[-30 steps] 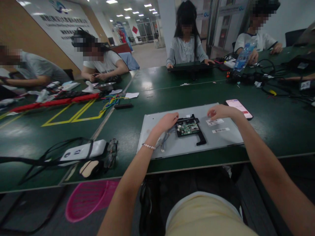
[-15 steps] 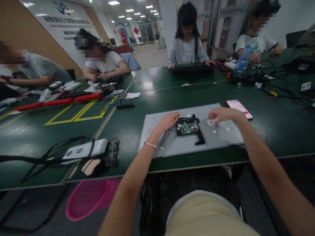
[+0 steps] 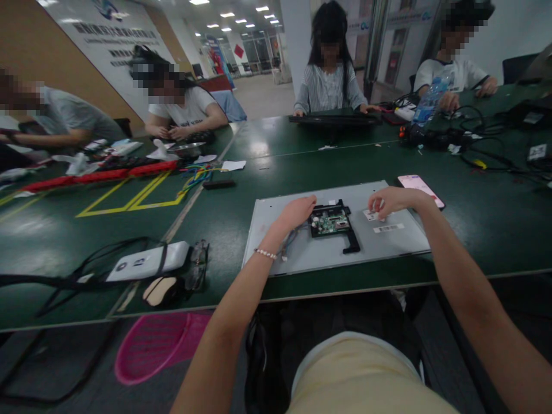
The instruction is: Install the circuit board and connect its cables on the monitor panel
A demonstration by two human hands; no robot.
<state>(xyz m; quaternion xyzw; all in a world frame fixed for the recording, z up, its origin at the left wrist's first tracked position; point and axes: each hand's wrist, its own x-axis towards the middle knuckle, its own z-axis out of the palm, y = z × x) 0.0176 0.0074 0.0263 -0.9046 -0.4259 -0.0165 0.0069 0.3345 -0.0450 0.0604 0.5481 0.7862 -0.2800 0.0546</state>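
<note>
A grey metal panel lies flat on the green table. Near its middle is a black bracket around a green circuit board. My left hand rests at the bracket's upper left corner, fingers bent together; what they hold, if anything, is hidden. Grey cables run just below that hand. Over the panel's right part, my right hand is closed in a pinch above a small white label; I cannot make out what is between the fingertips. A barcode sticker lies below it.
A pink-screened phone lies beyond the panel's right corner. On the left are a white power strip, a mouse and glasses. Several people sit across the green table. A pink basket stands below the edge.
Both hands stay over nearly the same spots on the panel, and the right fingers have shifted slightly. Across the table, the black screen has tilted a little.
</note>
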